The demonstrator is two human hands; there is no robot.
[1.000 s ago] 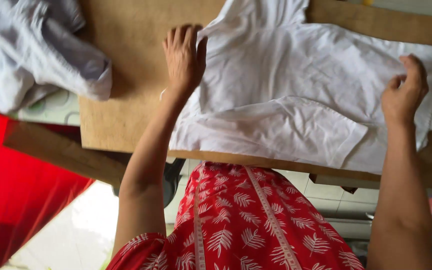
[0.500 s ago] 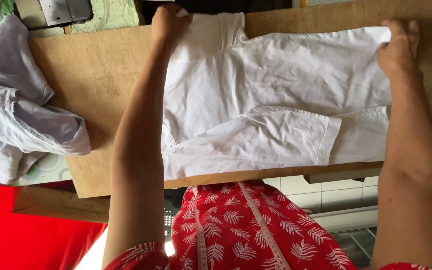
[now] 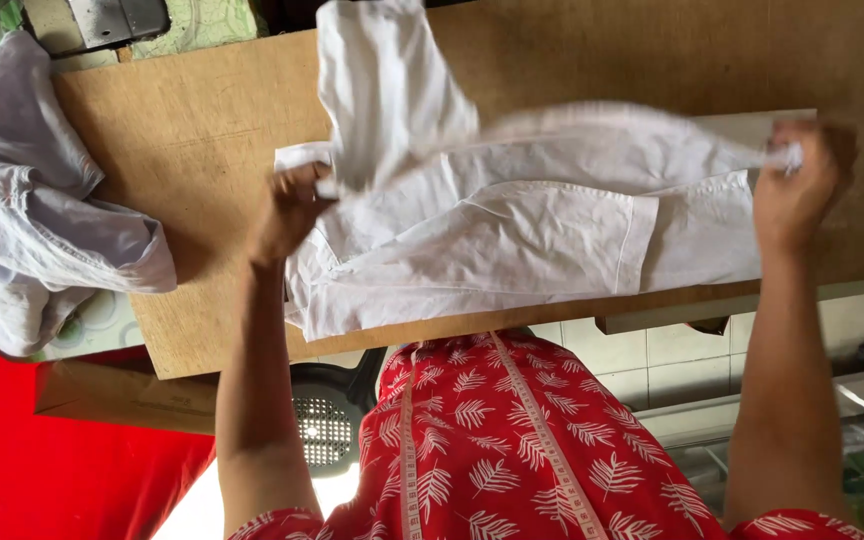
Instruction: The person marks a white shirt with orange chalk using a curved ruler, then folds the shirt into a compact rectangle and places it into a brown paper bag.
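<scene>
Your left hand point(image 3: 290, 208) and right hand point(image 3: 800, 180) are far apart, each pinched tight on the white shirt point(image 3: 512, 235) above the bench point(image 3: 202, 130).

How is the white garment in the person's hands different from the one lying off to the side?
The white garment is stretched out across the wooden board, gripped by the left hand and right hand; the pale grey garment lies crumpled and untouched, hanging over the board's edge. Both are light cloth.

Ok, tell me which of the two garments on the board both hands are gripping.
The white garment spread across the middle of the wooden board, pinched by the left hand and right hand. The pale grey garment lies crumpled, untouched, at the board's left end.
</scene>
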